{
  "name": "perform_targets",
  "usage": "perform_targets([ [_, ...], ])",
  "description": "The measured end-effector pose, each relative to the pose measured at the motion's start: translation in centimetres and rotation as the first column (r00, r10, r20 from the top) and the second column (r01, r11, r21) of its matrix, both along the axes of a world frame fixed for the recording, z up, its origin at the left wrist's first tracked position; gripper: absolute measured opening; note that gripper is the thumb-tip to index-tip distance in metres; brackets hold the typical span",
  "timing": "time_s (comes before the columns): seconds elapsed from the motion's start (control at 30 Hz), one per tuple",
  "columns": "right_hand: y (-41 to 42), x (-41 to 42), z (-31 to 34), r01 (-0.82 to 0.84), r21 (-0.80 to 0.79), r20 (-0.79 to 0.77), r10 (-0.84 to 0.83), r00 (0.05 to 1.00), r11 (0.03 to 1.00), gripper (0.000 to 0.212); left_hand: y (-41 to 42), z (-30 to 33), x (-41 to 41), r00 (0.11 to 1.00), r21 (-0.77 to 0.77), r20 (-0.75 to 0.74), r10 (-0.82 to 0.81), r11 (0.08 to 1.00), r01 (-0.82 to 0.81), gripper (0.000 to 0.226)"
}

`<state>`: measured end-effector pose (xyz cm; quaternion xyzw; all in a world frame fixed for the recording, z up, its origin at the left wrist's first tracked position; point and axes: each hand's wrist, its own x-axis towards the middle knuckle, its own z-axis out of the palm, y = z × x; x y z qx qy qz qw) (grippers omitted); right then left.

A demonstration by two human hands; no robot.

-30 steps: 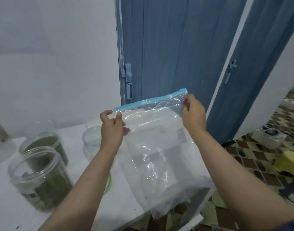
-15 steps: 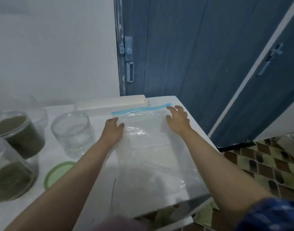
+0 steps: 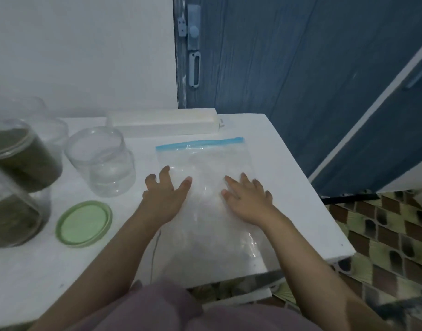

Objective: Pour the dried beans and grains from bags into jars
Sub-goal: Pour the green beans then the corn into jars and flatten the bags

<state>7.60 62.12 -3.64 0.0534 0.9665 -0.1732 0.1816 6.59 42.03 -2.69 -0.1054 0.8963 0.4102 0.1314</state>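
On table (image 3: pixel 289 177) | bag (image 3: pixel 205 161) flat, empty | jar (image 3: pixel 102 161) empty

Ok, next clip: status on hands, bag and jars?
Left hand, right hand: open, flat on zip bag. Bag empty, flat on table. Clear jar empty, lid off. Nothing in the way.

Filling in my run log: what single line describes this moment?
left hand: flat on clear zip bag with blue seal strip | right hand: flat on bag | bag: empty, lying on white table
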Motion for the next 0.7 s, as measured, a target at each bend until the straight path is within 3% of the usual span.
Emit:
perform_targets([
  [0.2,-1.9,-2.5,-2.6,0.070,0.099,-0.077,-0.062,0.995,0.993,0.057,-2.1,1.1,-1.0,0.996,0.167,0.078,-0.032,0.986,0.019,0.073],
  [0.5,-2.5,-4.1,-0.2,0.055,0.071,-0.127,-0.045,0.991,0.996,0.055,-3.4,1.4,0.5,0.995,0.317,0.095,-0.031,0.949,-0.001,0.058],
  [0.6,-1.3,-1.4,0.8,0.028,0.005,-0.172,-0.027,0.985,1.000,0.050,-3.7,0.7,1.1,0.998,0.355,0.028,-0.050,0.934,0.037,0.038],
  [0.7,-0.4,1.7,-0.2,0.049,0.027,-0.174,-0.043,0.984,0.998,0.048,-3.8,-0.2,1.4,0.996,0.284,-0.076,-0.048,0.956,0.068,0.009],
])
